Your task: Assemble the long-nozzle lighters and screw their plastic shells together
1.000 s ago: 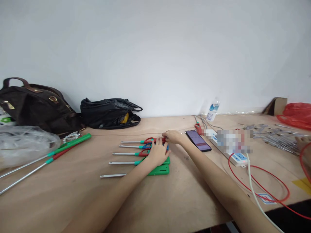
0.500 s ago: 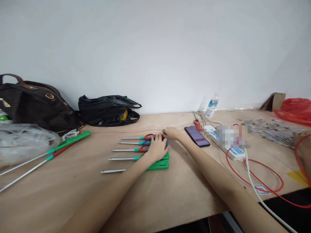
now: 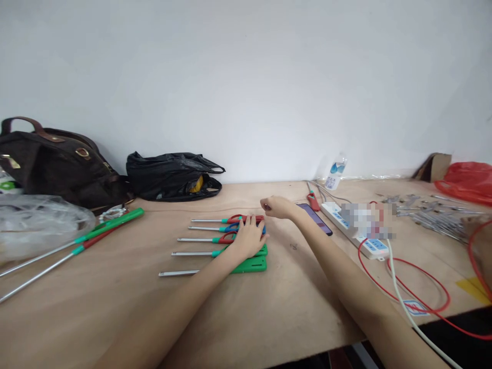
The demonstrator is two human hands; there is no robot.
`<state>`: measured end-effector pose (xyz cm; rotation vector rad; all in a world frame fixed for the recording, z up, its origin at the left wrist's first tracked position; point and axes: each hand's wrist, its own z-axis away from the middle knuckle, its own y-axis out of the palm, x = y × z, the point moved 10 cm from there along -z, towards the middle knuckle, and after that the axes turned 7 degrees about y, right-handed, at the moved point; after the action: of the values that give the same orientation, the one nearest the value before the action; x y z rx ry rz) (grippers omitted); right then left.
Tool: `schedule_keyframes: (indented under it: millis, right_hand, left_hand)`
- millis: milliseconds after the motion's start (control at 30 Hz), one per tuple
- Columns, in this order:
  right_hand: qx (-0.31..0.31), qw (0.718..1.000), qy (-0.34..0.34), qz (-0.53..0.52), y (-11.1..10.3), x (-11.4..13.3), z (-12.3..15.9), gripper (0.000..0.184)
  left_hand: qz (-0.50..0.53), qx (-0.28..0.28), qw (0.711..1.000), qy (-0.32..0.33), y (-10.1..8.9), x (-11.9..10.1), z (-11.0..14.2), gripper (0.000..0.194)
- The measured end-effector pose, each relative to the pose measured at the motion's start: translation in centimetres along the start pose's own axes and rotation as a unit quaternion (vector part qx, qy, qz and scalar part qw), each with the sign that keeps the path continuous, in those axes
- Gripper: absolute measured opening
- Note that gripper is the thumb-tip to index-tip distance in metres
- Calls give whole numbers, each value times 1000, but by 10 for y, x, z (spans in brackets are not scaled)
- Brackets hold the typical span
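Observation:
Several long-nosed gas lighters lie side by side with their metal tubes pointing left: a red lighter [image 3: 253, 219] at the back, a blue one [image 3: 232, 227], another red one [image 3: 226, 239], and green ones at the front, the nearest green lighter [image 3: 251, 264] partly under my forearm. My left hand [image 3: 249, 237] rests across the handles, fingers stretched out and slightly apart. Just behind the rear red lighter's handle end, my right hand [image 3: 277, 207] is raised with its fingers curled together. A dark spot shows at its fingertips; what it holds, if anything, I cannot make out.
A phone [image 3: 317, 219] lies under my right forearm, near a small red lighter-like piece [image 3: 313, 201], a power strip [image 3: 372, 249] and a bottle [image 3: 335, 171]. Metal tubes [image 3: 438, 220] lie right. Two long lighters [image 3: 115, 223], bags [image 3: 169, 177] and plastic [image 3: 42, 225] lie left.
My right hand has lifted off the rear red lighter's handle end and shifted slightly right. The left hand stays on the lighters.

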<state>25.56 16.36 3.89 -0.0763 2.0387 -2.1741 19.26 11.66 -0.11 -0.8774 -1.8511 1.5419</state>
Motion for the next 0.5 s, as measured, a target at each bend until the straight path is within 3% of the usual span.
schedule_keyframes:
  millis: [100,300,500]
  right_hand:
    - [47,999,-7,-4,8,-8,21,27]
    - [137,990,-27,-16,45,-17,70,26]
    - [140,989,-24,-45,54,-21,82,22]
  left_hand:
    - [2,6,1000,-6,0,1,0,46]
    - [-3,16,1000,-10,1,2,0,48]
    - [-8,26,1000,-11,1,2,-1,49]
